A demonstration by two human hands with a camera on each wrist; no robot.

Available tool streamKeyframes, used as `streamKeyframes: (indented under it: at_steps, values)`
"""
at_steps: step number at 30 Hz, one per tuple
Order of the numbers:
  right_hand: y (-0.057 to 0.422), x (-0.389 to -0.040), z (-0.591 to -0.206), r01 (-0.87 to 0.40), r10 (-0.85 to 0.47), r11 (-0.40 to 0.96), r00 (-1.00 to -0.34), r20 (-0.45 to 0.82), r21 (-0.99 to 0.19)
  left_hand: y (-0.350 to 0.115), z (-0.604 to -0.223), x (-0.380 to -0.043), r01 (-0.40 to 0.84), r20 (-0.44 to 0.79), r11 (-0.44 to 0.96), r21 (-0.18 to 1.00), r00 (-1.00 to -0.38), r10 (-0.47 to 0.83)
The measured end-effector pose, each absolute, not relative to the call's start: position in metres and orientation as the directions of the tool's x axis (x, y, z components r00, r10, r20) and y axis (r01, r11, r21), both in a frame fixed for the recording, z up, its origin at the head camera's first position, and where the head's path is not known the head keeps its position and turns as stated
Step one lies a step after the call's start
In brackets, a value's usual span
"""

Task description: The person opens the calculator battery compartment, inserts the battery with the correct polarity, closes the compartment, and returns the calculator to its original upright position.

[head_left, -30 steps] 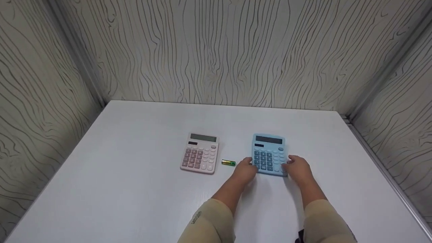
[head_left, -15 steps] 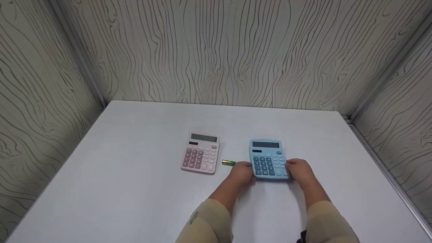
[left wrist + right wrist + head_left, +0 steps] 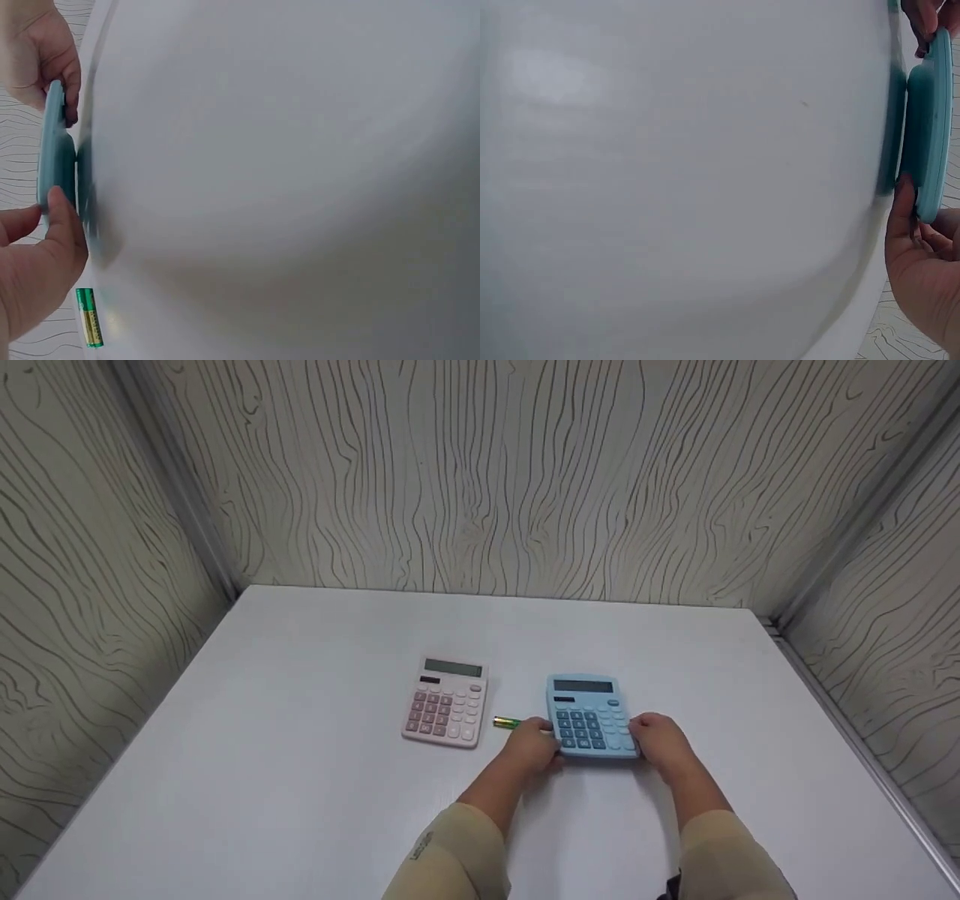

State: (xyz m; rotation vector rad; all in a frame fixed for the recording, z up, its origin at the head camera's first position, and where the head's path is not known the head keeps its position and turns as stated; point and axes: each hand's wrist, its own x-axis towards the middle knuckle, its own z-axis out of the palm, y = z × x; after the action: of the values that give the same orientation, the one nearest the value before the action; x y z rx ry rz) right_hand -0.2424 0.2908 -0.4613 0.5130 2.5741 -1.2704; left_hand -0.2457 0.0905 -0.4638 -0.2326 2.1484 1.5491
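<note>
A light blue calculator is gripped at both sides, its screen end pointing away from me. My left hand pinches its left edge near the lower corner, and my right hand pinches the right edge. In the left wrist view the blue calculator shows edge-on between both hands, close over the white surface. The right wrist view shows the calculator's side with fingers above and below. A green and gold battery lies just left of my left hand, partly covered by it in the head view.
A pink calculator lies face up left of the battery. Everything stands on a white table with wood-grain patterned panels behind it and on both sides.
Both hands have taken hold of the blue calculator and shifted it toward me and slightly left. My left hand now overlaps the battery's right end. The pink calculator has stayed put.
</note>
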Motion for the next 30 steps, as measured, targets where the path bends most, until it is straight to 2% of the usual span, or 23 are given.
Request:
streamKeyframes:
  at_steps: [10,21,25,30]
  values:
    - [0.274,-0.25,-0.449,0.366,0.196,0.477,-0.931,-0.309,-0.799,0.071,-0.452,-0.25,-0.368,-0.423,0.289,0.884,-0.893,0.154]
    - [0.255,-0.246,-0.434,0.303,0.103,0.347,-0.953,-0.285,-0.888,0.041,-0.441,-0.253,-0.335,-0.364,0.176,0.926,-0.914,0.176]
    - [0.246,-0.242,-0.428,0.301,0.085,0.279,-0.953,-0.289,-0.912,0.031,-0.438,-0.252,-0.322,-0.354,0.186,0.928,-0.919,0.173]
    - [0.234,-0.238,-0.421,0.277,0.043,0.188,-0.961,-0.273,-0.942,0.019,-0.433,-0.249,-0.258,-0.316,0.283,0.924,-0.931,0.182]
